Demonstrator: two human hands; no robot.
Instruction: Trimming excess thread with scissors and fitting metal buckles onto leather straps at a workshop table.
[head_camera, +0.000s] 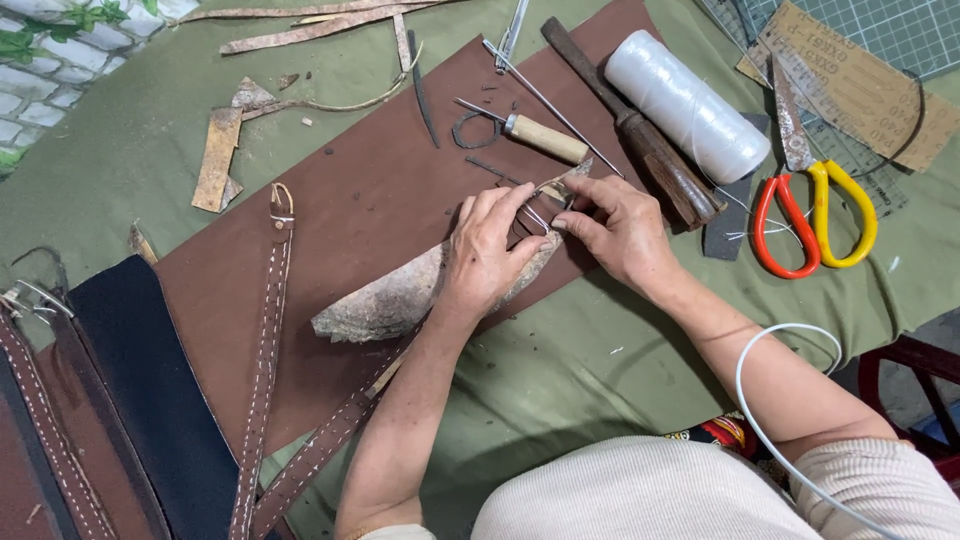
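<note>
Pinching a metal buckle (540, 205) at the strap end (420, 290) on the brown leather sheet (350, 200), left hand (490, 250) and right hand (615, 225) are both clenched; strap is best kept flat, fingers close.

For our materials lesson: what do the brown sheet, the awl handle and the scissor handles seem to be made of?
Brown sheet: probably leather, matte, with a suede-like nap and cut edges. Awl handle: pale unvarnished wood, judging by its grain. Scissor handles: glossy moulded plastic, one orange, one yellow.
</note>
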